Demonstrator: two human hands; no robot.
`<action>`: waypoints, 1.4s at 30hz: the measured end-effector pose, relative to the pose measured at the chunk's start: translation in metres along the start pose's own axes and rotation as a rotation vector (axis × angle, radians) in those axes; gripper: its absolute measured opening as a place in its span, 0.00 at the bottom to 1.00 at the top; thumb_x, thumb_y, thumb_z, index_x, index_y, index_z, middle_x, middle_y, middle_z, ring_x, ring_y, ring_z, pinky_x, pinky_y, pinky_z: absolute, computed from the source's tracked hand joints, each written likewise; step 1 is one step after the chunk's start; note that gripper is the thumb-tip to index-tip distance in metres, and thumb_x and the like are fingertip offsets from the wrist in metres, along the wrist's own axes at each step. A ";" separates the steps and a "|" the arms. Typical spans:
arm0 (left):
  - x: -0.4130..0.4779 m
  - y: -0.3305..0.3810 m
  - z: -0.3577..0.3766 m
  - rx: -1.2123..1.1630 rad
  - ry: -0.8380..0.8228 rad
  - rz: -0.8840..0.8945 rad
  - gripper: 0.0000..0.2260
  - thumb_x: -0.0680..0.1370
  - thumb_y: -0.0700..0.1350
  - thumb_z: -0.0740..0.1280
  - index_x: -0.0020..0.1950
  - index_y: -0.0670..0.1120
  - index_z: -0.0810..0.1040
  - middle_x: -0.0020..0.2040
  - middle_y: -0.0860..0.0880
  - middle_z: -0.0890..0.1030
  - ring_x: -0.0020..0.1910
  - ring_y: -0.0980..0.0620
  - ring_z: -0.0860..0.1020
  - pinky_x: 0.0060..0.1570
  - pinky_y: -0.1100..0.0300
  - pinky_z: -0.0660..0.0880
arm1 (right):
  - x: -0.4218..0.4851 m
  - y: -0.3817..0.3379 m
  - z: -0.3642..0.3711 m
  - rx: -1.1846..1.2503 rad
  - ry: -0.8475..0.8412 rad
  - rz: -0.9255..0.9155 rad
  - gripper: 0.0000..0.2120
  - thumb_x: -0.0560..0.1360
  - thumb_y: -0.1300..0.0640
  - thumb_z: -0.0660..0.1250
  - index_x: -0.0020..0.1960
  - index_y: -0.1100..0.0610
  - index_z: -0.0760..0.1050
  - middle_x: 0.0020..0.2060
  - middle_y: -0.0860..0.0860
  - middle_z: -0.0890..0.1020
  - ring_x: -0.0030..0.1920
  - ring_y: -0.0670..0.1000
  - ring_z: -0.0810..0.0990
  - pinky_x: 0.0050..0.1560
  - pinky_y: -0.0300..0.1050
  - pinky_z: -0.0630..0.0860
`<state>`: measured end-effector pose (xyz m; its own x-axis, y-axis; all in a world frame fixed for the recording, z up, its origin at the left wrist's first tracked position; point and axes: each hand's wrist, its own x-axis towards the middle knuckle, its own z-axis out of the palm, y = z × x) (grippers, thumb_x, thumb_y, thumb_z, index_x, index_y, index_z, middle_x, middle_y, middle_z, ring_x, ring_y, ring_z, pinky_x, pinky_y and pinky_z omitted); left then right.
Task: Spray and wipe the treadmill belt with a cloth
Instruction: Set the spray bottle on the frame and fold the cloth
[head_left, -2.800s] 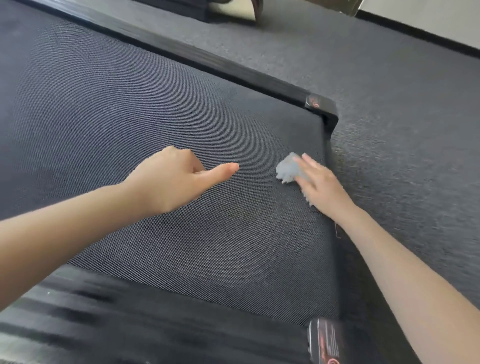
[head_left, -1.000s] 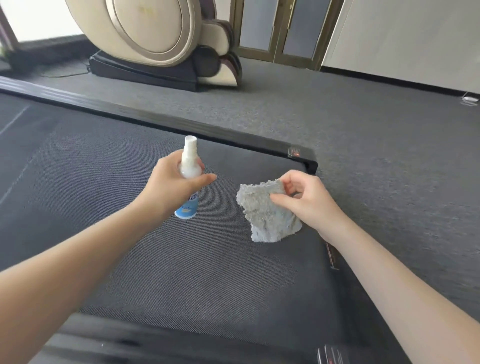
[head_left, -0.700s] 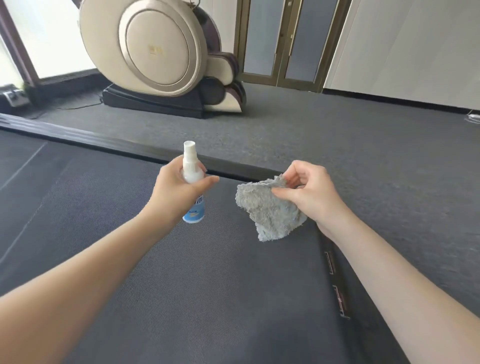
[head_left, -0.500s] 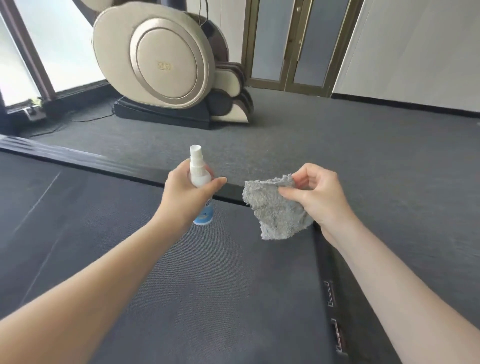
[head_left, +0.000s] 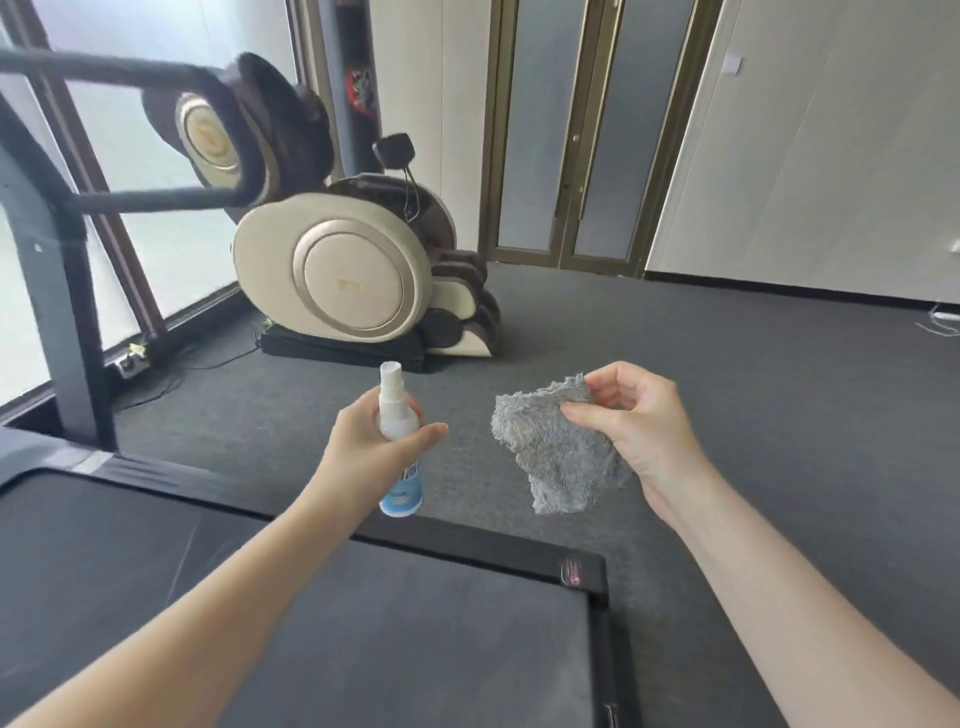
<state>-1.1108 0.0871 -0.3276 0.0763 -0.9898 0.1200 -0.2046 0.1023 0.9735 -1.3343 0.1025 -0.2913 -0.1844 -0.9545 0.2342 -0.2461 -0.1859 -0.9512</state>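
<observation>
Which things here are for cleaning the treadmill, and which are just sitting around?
For the job:
spray bottle, gripped in the left hand
grey cloth, pinched by the right hand
treadmill belt

Just sitting around:
massage chair
glass doors
carpet
</observation>
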 end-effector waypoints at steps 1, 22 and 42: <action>0.002 0.029 -0.008 0.002 -0.005 0.001 0.10 0.73 0.38 0.75 0.44 0.39 0.74 0.41 0.39 0.79 0.40 0.47 0.77 0.45 0.54 0.74 | 0.007 -0.031 -0.008 -0.010 -0.001 -0.011 0.10 0.66 0.68 0.74 0.38 0.58 0.76 0.33 0.49 0.76 0.33 0.43 0.73 0.33 0.28 0.70; -0.070 0.357 -0.206 -0.041 0.347 0.091 0.08 0.73 0.40 0.75 0.44 0.44 0.76 0.40 0.44 0.80 0.42 0.47 0.81 0.48 0.52 0.78 | 0.020 -0.422 0.041 0.057 -0.260 -0.245 0.07 0.68 0.64 0.75 0.39 0.56 0.77 0.37 0.51 0.81 0.38 0.46 0.78 0.41 0.39 0.73; -0.131 0.265 -0.443 0.010 0.377 0.022 0.11 0.70 0.44 0.77 0.43 0.44 0.76 0.41 0.38 0.79 0.39 0.47 0.77 0.49 0.44 0.78 | -0.090 -0.440 0.279 0.057 -0.322 -0.127 0.10 0.67 0.67 0.74 0.38 0.56 0.75 0.35 0.52 0.79 0.37 0.47 0.77 0.43 0.42 0.74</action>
<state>-0.7427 0.2879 0.0008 0.4254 -0.8813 0.2059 -0.2194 0.1203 0.9682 -0.9437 0.2048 0.0506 0.1566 -0.9457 0.2849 -0.1931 -0.3122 -0.9302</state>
